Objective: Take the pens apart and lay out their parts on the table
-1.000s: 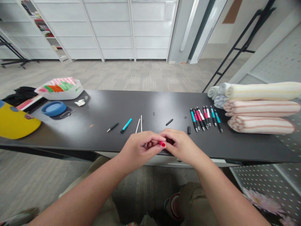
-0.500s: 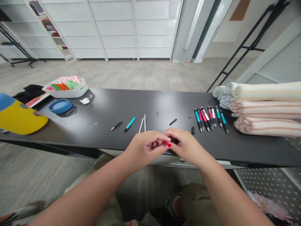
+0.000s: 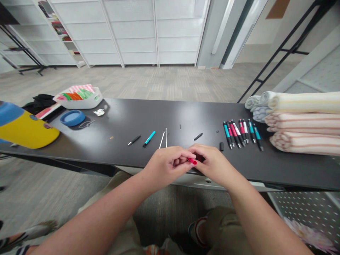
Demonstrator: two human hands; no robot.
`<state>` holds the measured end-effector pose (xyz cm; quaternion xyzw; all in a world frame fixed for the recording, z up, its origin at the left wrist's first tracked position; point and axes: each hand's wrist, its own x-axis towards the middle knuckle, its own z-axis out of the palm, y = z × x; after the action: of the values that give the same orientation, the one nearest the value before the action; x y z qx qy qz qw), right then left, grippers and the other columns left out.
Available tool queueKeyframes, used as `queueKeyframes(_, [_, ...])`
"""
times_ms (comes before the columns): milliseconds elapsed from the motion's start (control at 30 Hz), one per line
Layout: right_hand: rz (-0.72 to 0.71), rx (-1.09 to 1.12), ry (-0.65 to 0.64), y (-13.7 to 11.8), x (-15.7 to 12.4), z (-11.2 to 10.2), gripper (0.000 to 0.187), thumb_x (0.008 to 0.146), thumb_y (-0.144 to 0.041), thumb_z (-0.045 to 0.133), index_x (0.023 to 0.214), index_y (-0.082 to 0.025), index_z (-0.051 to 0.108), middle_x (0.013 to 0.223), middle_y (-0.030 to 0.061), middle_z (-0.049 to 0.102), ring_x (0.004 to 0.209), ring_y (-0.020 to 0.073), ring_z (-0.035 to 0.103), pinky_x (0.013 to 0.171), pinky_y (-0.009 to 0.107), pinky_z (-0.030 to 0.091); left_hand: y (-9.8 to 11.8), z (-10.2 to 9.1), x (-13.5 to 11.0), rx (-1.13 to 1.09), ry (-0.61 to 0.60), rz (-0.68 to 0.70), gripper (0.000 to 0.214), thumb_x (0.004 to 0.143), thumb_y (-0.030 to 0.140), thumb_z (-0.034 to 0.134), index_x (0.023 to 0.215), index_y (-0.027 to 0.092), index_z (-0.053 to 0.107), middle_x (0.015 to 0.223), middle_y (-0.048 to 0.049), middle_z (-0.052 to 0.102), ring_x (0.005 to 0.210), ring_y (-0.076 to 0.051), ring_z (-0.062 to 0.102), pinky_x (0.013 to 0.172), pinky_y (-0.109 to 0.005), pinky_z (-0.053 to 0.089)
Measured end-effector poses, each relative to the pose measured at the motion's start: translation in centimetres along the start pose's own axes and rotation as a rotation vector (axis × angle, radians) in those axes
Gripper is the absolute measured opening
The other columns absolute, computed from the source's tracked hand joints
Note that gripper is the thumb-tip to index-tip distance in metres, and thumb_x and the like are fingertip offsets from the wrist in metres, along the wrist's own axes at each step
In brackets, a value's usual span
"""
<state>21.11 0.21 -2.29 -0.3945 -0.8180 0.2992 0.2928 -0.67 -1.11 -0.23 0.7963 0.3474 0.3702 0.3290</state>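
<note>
My left hand (image 3: 166,166) and my right hand (image 3: 212,164) meet over the near edge of the black table (image 3: 127,117), fingers pinched together on a red pen part (image 3: 192,162) held between them. Just beyond my hands lie two thin white refills (image 3: 164,139), a teal pen barrel (image 3: 149,138), a black pen tip piece (image 3: 134,140) and small black parts (image 3: 198,136). A row of several assembled teal, red and white pens (image 3: 241,131) lies to the right.
Rolled and folded striped towels (image 3: 300,120) are stacked at the right end. At the left are a white basket of coloured cloths (image 3: 79,96), a blue round lid (image 3: 72,117) and a yellow object (image 3: 26,132). My knees are below the table edge.
The view has drifted slightly, so the table items sit a little further right. My hands stay pinched together on the red part with only small finger shifts.
</note>
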Motion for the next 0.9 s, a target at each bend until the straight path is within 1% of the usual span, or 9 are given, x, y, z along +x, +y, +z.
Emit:
queueKeyframes(233, [0.024,0.019,0.012,-0.2,0.0,-0.1,0.009,0.092,-0.017,0.068,0.098,-0.023,0.071,0.092,0.0028,0.074,0.080,0.0184,0.066,0.073,0.030,0.048,0.0,-0.1,0.0,0.001,-0.002,0.008,0.011,0.093,0.023,0.071,0.101,0.018,0.077,0.070,0.0040,0.059,0.059,-0.008,0.051,0.061,-0.020,0.040])
queueKeyframes(400, [0.054,-0.004,0.027,-0.3,0.0,0.0,0.010,0.090,-0.014,0.070,0.094,-0.023,0.071,0.085,-0.0003,0.071,0.075,0.0157,0.063,0.069,0.027,0.045,-0.1,0.0,0.0,0.013,0.003,0.034,0.009,0.092,0.020,0.072,0.099,0.018,0.076,0.069,0.0042,0.060,0.060,-0.008,0.051,0.060,-0.020,0.040])
queueKeyframes(567, [0.043,-0.042,0.032,-0.2,0.0,0.1,0.005,0.092,-0.019,0.074,0.092,-0.021,0.069,0.082,-0.0017,0.068,0.070,0.0134,0.059,0.065,0.025,0.042,-0.2,-0.3,-0.1,0.007,0.051,0.073,0.010,0.092,0.021,0.075,0.101,0.018,0.077,0.072,0.0028,0.065,0.059,-0.008,0.054,0.060,-0.020,0.043])
queueKeyframes(667, [0.060,-0.053,0.035,-0.2,0.0,0.2,0.003,0.095,-0.023,0.073,0.093,-0.022,0.070,0.081,-0.0019,0.067,0.070,0.0130,0.059,0.065,0.025,0.042,-0.1,-1.3,-0.1,0.023,0.142,0.072,0.011,0.093,0.025,0.075,0.102,0.019,0.076,0.080,-0.0002,0.072,0.062,-0.009,0.057,0.061,-0.021,0.046])
queueKeyframes(767, [0.081,-0.079,0.028,-0.4,0.1,0.4,0.001,0.095,-0.023,0.072,0.095,-0.023,0.071,0.083,-0.0022,0.068,0.071,0.0130,0.061,0.067,0.026,0.044,0.0,-2.8,-0.2,0.042,0.302,0.032,0.011,0.095,0.029,0.073,0.101,0.020,0.074,0.093,-0.0041,0.073,0.076,-0.014,0.065,0.069,-0.025,0.051])
queueKeyframes(833, [0.072,-0.110,0.032,-0.4,0.1,0.5,0.001,0.096,-0.023,0.071,0.097,-0.023,0.071,0.085,-0.0016,0.069,0.073,0.0135,0.062,0.070,0.026,0.045,0.1,-3.9,-0.2,0.078,0.415,-0.027,0.013,0.098,0.032,0.068,0.102,0.020,0.072,0.102,-0.0058,0.072,0.086,-0.016,0.068,0.076,-0.027,0.053])
queueKeyframes(900, [0.054,-0.152,0.043,-0.4,0.2,0.6,0.004,0.099,-0.024,0.067,0.099,-0.022,0.071,0.089,-0.0002,0.070,0.075,0.0143,0.063,0.073,0.028,0.047,0.0,-4.9,-0.3,0.158,0.491,-0.121,0.017,0.103,0.034,0.060,0.106,0.020,0.068,0.106,-0.0055,0.071,0.089,-0.017,0.068,0.081,-0.028,0.053])
